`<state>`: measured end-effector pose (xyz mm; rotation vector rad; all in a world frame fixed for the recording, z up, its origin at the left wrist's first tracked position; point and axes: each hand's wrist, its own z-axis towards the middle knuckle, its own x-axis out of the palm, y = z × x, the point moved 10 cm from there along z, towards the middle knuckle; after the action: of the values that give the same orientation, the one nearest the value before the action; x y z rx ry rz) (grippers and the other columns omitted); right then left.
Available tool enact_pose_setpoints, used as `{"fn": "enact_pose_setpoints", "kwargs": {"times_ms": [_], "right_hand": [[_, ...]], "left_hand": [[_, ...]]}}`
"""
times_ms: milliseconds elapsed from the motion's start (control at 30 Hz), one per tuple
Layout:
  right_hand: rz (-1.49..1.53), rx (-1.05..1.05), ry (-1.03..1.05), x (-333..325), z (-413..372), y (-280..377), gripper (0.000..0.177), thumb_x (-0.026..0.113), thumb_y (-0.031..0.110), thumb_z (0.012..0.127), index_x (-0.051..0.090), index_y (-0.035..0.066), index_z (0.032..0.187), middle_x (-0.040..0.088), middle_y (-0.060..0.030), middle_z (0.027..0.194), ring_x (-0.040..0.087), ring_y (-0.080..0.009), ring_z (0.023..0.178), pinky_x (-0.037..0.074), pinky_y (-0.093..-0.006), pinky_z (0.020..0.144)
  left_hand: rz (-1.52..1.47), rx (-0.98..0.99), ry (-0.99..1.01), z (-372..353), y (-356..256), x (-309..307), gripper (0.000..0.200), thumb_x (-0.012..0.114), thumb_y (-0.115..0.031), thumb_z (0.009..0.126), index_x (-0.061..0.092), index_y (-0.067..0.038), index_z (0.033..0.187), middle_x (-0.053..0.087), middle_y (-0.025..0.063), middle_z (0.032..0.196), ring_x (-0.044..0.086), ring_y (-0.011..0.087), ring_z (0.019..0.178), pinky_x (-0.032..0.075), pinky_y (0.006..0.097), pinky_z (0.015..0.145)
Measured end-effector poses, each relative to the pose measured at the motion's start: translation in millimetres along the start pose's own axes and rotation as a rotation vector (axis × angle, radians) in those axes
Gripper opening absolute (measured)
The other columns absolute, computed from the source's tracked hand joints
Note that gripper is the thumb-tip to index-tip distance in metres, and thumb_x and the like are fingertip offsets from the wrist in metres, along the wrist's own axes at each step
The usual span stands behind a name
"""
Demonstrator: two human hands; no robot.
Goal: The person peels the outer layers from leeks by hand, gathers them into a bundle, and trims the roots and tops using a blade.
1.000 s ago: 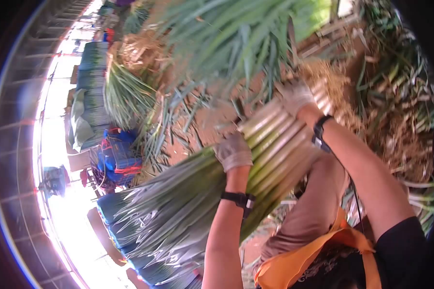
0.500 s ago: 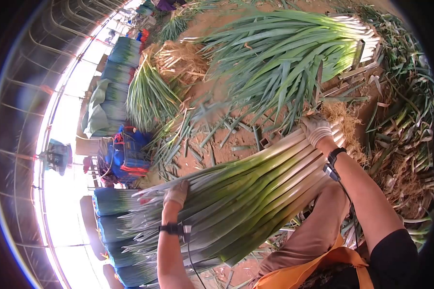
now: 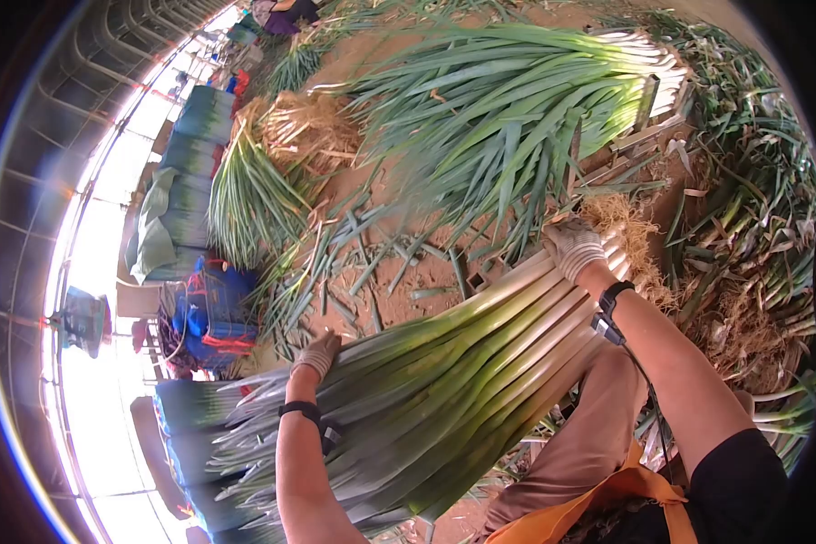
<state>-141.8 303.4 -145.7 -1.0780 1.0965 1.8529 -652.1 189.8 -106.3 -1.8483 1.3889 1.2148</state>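
Note:
A wide bunch of green onions (image 3: 444,363) lies across my lap, white stalks to the right and dark leaf tips to the left. My right hand (image 3: 573,247), in a pale knit glove, is closed over the far edge of the white stalks, close to the stringy roots (image 3: 627,222). At the leafy end my left hand (image 3: 316,354), gloved too, holds the bunch's far edge, its fingers pressed together and partly hidden. Both wrists carry black straps with small devices.
Another big heap of green onions (image 3: 490,109) rests beyond on a wooden rack (image 3: 621,163). Onion waste (image 3: 743,218) piles up on the right. Wrapped bundles (image 3: 190,190) and a blue bag (image 3: 213,313) line the left. A person in purple (image 3: 290,14) is far back.
The whole view has shifted, moving the background left. My left hand has slid from over the leaves to the bunch's far edge. My right hand keeps its place at the stalks.

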Motion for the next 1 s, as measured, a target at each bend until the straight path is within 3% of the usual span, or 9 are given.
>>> {"fn": "enact_pose_setpoints", "kwargs": {"times_ms": [33, 133, 233, 367, 500, 633, 767, 967, 1000], "right_hand": [[0.004, 0.011, 0.008, -1, 1, -1, 0.021, 0.051, 0.024, 0.085, 0.061, 0.007, 0.094, 0.064, -0.0151, 0.079, 0.059, -0.0327, 0.083, 0.042, -0.0428, 0.085], [0.026, 0.029, 0.024, -1, -2, -2, 0.021, 0.051, 0.024, 0.085, 0.060, 0.007, 0.093, 0.064, -0.0155, 0.080, 0.060, -0.0326, 0.083, 0.041, -0.0426, 0.085], [0.069, 0.061, 0.023, -4, -3, -3, 0.014, 0.054, 0.020, 0.083, 0.056, 0.007, 0.088, 0.062, -0.0152, 0.084, 0.057, -0.0333, 0.086, 0.043, -0.0427, 0.081], [0.039, 0.046, 0.077, 1, -2, 2, 0.016, 0.055, 0.020, 0.082, 0.057, 0.006, 0.089, 0.062, -0.0159, 0.085, 0.057, -0.0337, 0.087, 0.043, -0.0428, 0.082], [0.065, 0.042, 0.030, -2, -3, -1, 0.016, 0.055, 0.020, 0.082, 0.057, 0.006, 0.089, 0.062, -0.0159, 0.084, 0.056, -0.0342, 0.087, 0.042, -0.0429, 0.084], [0.017, 0.046, 0.061, -1, 0, -2, 0.023, 0.048, 0.025, 0.086, 0.060, 0.005, 0.088, 0.064, -0.0164, 0.077, 0.060, -0.0335, 0.079, 0.042, -0.0437, 0.084], [0.014, 0.024, 0.032, -4, -1, -1, 0.024, 0.048, 0.026, 0.087, 0.060, 0.005, 0.091, 0.064, -0.0176, 0.080, 0.060, -0.0344, 0.082, 0.043, -0.0435, 0.084], [0.055, 0.026, 0.000, -4, -3, -2, 0.024, 0.047, 0.026, 0.087, 0.060, 0.008, 0.097, 0.064, -0.0179, 0.082, 0.059, -0.0348, 0.084, 0.043, -0.0427, 0.084], [0.067, 0.030, -0.012, -3, -3, -2, 0.024, 0.047, 0.026, 0.087, 0.060, 0.007, 0.095, 0.064, -0.0173, 0.082, 0.059, -0.0352, 0.085, 0.043, -0.0425, 0.084]], "left_hand": [[0.056, -0.023, 0.129, 0, -1, 14, 0.034, 0.044, -0.033, 0.088, 0.059, -0.009, 0.108, 0.061, 0.0164, 0.111, 0.057, 0.0361, 0.102, 0.046, 0.0424, 0.084], [0.371, 0.165, 0.098, -33, -28, -1, 0.030, 0.040, -0.024, 0.090, 0.060, -0.010, 0.106, 0.061, 0.0158, 0.109, 0.059, 0.0341, 0.101, 0.048, 0.0421, 0.083], [0.428, 0.287, 0.029, -62, -27, -4, 0.029, 0.038, -0.017, 0.090, 0.059, -0.011, 0.107, 0.062, 0.0157, 0.107, 0.060, 0.0334, 0.098, 0.049, 0.0415, 0.081], [0.301, 0.305, 0.003, -75, -8, -9, 0.026, 0.043, -0.015, 0.087, 0.060, -0.011, 0.105, 0.063, 0.0159, 0.100, 0.060, 0.0337, 0.094, 0.049, 0.0411, 0.080], [-0.155, 0.017, -0.147, -46, 34, -19, 0.033, 0.044, -0.028, 0.088, 0.060, -0.008, 0.109, 0.059, 0.0200, 0.111, 0.056, 0.0372, 0.103, 0.044, 0.0419, 0.088], [0.057, -0.054, 0.156, -24, 32, 10, 0.040, 0.040, -0.032, 0.089, 0.059, -0.006, 0.112, 0.056, 0.0220, 0.116, 0.053, 0.0375, 0.109, 0.041, 0.0427, 0.091], [0.456, 0.180, 0.187, -25, 18, 20, 0.034, 0.036, -0.023, 0.090, 0.060, -0.006, 0.108, 0.060, 0.0206, 0.109, 0.057, 0.0367, 0.103, 0.047, 0.0437, 0.084], [0.393, 0.120, 0.144, -98, -1, 0, 0.033, 0.034, -0.020, 0.091, 0.059, -0.006, 0.109, 0.062, 0.0186, 0.104, 0.059, 0.0352, 0.096, 0.049, 0.0438, 0.081], [0.137, 0.129, 0.055, -101, 17, 4, 0.037, 0.033, -0.027, 0.092, 0.059, -0.008, 0.110, 0.061, 0.0201, 0.105, 0.058, 0.0370, 0.097, 0.047, 0.0437, 0.084]]}}
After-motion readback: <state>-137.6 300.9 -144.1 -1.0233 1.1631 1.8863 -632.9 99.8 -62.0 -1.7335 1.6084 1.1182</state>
